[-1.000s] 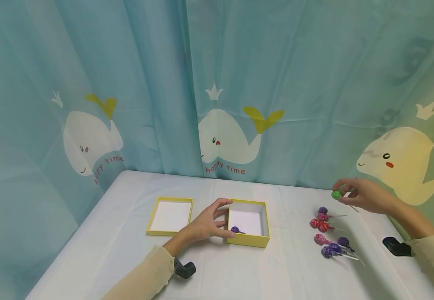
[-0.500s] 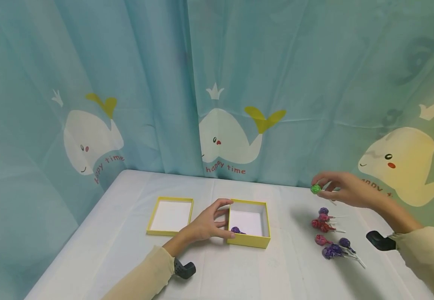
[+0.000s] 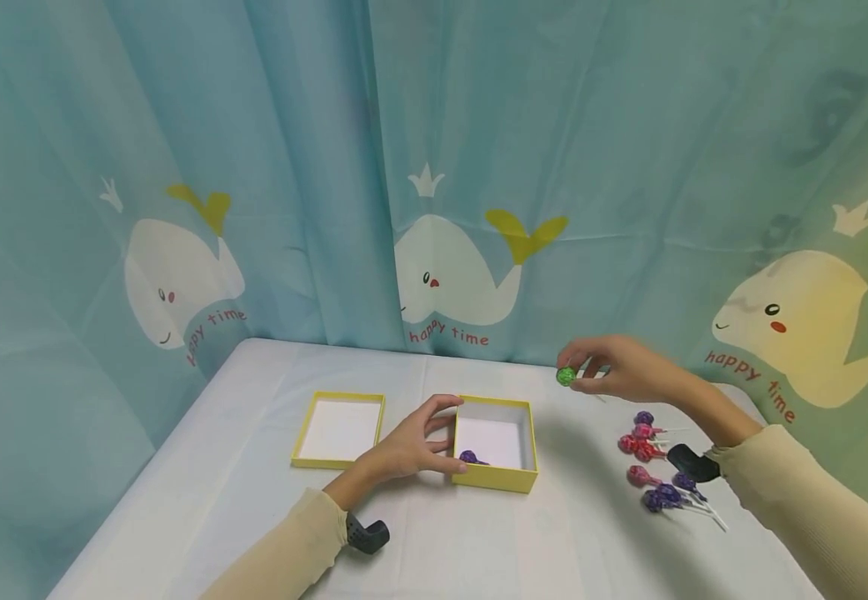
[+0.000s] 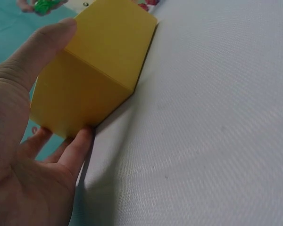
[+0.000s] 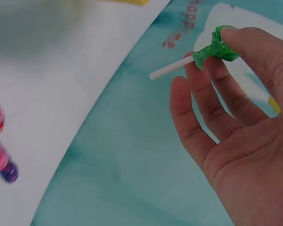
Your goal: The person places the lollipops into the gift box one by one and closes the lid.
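In the head view, my right hand (image 3: 625, 367) pinches a green-wrapped lollipop (image 3: 566, 377) above the table, to the right of and behind an open yellow box (image 3: 497, 478). The right wrist view shows thumb and fingertips on the green wrapper (image 5: 217, 49), with the white stick (image 5: 172, 67) jutting out. My left hand (image 3: 404, 447) holds the box by its left side, thumb at the front corner and index finger at the back one. One purple lollipop (image 3: 470, 457) lies inside, near the front left. In the left wrist view, the fingers touch the box's yellow outer wall (image 4: 80, 94).
A shallow yellow-rimmed lid (image 3: 338, 429) lies left of the box, white inside facing up. On the right, several red and pink lollipops (image 3: 639, 447) and purple lollipops (image 3: 662, 497) lie in loose clusters. A blue whale-print curtain (image 3: 314, 167) hangs behind the white-covered table (image 3: 546, 550).
My right hand has carried the green lollipop leftward from above the right end of the table toward the box. The left hand and the box have stayed in place.
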`<action>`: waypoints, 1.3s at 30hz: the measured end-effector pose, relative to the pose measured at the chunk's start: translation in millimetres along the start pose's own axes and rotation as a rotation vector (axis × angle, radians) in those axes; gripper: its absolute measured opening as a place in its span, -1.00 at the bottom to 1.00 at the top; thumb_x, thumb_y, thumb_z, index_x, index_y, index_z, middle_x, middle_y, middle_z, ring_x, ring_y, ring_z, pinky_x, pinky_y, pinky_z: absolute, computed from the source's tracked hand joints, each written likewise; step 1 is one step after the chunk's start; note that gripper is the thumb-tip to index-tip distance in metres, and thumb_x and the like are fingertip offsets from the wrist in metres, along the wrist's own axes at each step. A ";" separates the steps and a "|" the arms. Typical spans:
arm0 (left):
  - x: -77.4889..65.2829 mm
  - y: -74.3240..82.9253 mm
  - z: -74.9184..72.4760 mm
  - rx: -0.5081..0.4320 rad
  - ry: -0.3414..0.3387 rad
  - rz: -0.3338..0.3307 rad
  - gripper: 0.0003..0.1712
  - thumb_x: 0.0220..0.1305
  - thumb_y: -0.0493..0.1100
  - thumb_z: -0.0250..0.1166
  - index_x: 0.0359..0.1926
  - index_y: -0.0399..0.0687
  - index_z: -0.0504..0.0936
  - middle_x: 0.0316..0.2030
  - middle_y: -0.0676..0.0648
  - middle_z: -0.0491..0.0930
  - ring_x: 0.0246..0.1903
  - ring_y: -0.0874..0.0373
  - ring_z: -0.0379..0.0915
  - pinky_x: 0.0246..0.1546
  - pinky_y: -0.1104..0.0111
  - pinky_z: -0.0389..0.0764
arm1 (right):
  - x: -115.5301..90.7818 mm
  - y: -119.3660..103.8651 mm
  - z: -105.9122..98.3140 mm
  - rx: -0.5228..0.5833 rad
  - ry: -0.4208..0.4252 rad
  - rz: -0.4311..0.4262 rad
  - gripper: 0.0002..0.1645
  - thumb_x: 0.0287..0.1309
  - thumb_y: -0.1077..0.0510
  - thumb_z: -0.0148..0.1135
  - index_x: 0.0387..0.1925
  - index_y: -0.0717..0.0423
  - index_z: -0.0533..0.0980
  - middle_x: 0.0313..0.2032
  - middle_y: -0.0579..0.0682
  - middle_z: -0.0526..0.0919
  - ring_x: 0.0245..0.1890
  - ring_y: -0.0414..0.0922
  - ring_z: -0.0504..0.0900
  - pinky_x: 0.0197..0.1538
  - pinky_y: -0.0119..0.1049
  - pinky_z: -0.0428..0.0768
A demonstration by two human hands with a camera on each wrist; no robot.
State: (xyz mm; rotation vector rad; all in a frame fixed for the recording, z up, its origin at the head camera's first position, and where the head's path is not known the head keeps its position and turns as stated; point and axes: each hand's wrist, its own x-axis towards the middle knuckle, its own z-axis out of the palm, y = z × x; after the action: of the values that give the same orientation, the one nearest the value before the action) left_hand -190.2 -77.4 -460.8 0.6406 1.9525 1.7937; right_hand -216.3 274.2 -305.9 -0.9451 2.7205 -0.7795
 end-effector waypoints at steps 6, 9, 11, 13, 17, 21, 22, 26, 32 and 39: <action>0.7 -2.6 -0.5 -0.004 -0.002 0.008 0.12 0.02 -0.34 0.62 0.52 -0.08 0.18 0.54 -0.13 0.13 0.52 -0.13 0.09 0.32 0.22 0.53 | 21.7 -14.7 12.0 0.022 -0.034 -0.040 -0.74 0.27 0.25 0.39 -0.02 0.00 0.64 -0.19 -0.15 0.70 -0.22 -0.17 0.72 -0.24 -0.32 0.76; 0.9 -3.2 -0.6 -0.001 -0.005 0.010 0.12 0.02 -0.34 0.62 0.53 -0.10 0.17 0.54 -0.16 0.12 0.52 -0.15 0.08 0.31 0.21 0.53 | 30.9 -20.2 19.4 0.041 -0.045 -0.067 -0.74 0.25 0.27 0.39 -0.04 0.01 0.65 -0.20 -0.13 0.71 -0.23 -0.17 0.72 -0.26 -0.31 0.76; 1.2 -3.8 -0.9 0.000 -0.007 0.009 0.12 0.02 -0.34 0.62 0.52 -0.11 0.17 0.55 -0.18 0.11 0.52 -0.15 0.09 0.31 0.20 0.54 | 36.5 -22.6 25.6 0.048 -0.052 -0.082 -0.73 0.24 0.29 0.39 -0.04 -0.01 0.65 -0.19 -0.13 0.71 -0.23 -0.18 0.71 -0.23 -0.32 0.76; 1.3 -3.8 -0.9 0.001 -0.006 0.005 0.12 0.02 -0.33 0.63 0.52 -0.11 0.17 0.54 -0.18 0.11 0.52 -0.15 0.09 0.31 0.20 0.54 | 41.7 -24.7 32.7 0.056 -0.058 -0.097 -0.71 0.23 0.30 0.38 -0.04 -0.02 0.65 -0.19 -0.13 0.72 -0.22 -0.18 0.71 -0.21 -0.33 0.76; 1.4 -3.6 -0.9 0.006 -0.002 -0.003 0.11 0.02 -0.32 0.63 0.52 -0.07 0.19 0.54 -0.16 0.12 0.52 -0.14 0.10 0.31 0.19 0.54 | 50.4 -28.6 47.6 0.069 -0.063 -0.135 -0.68 0.21 0.33 0.37 -0.04 -0.04 0.64 -0.21 -0.13 0.73 -0.21 -0.18 0.72 -0.15 -0.32 0.76; 1.4 -3.1 -0.8 -0.001 0.001 0.000 0.10 0.02 -0.32 0.64 0.50 -0.04 0.20 0.54 -0.14 0.13 0.52 -0.15 0.09 0.31 0.19 0.54 | 57.1 -32.1 61.0 0.083 -0.073 -0.168 -0.69 0.19 0.34 0.37 -0.06 -0.01 0.64 -0.24 -0.14 0.74 -0.21 -0.18 0.73 -0.11 -0.28 0.76; 1.5 -3.3 -0.8 -0.003 0.000 0.003 0.09 0.02 -0.32 0.64 0.50 -0.04 0.21 0.54 -0.14 0.13 0.52 -0.15 0.09 0.31 0.19 0.54 | 58.6 -32.9 64.1 0.092 -0.079 -0.177 -0.70 0.19 0.35 0.36 -0.07 0.01 0.64 -0.24 -0.13 0.74 -0.21 -0.17 0.73 -0.11 -0.25 0.76; 1.8 -3.3 -0.7 -0.010 -0.007 0.010 0.09 0.03 -0.31 0.63 0.50 -0.07 0.20 0.54 -0.14 0.12 0.52 -0.17 0.08 0.31 0.18 0.54 | 63.1 -33.5 76.8 0.138 -0.107 -0.183 -0.72 0.20 0.37 0.36 -0.09 0.05 0.64 -0.22 -0.10 0.74 -0.19 -0.16 0.72 -0.10 -0.18 0.77; 2.1 -0.2 -0.5 0.005 -0.004 0.000 0.11 0.03 -0.30 0.63 0.51 -0.05 0.19 0.53 -0.08 0.13 0.52 -0.13 0.09 0.30 0.20 0.55 | 67.7 -29.4 96.3 0.159 -0.126 -0.177 -0.73 0.18 0.40 0.39 -0.14 0.04 0.66 -0.18 -0.14 0.73 -0.18 -0.20 0.69 -0.12 -0.30 0.75; 1.6 0.3 -0.7 0.005 -0.004 0.005 0.08 0.04 -0.30 0.63 0.50 -0.01 0.20 0.53 -0.08 0.13 0.52 -0.11 0.09 0.30 0.21 0.55 | 69.4 -25.9 113.7 0.143 -0.145 -0.176 -0.73 0.15 0.44 0.40 -0.19 0.05 0.65 -0.24 -0.13 0.73 -0.23 -0.21 0.69 -0.17 -0.38 0.73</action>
State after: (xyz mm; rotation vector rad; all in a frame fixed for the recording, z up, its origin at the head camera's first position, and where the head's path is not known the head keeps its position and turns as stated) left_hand -191.9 -77.0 -460.4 0.6509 1.9550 1.7897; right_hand -222.2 166.1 -387.8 -1.1707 2.4470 -0.8859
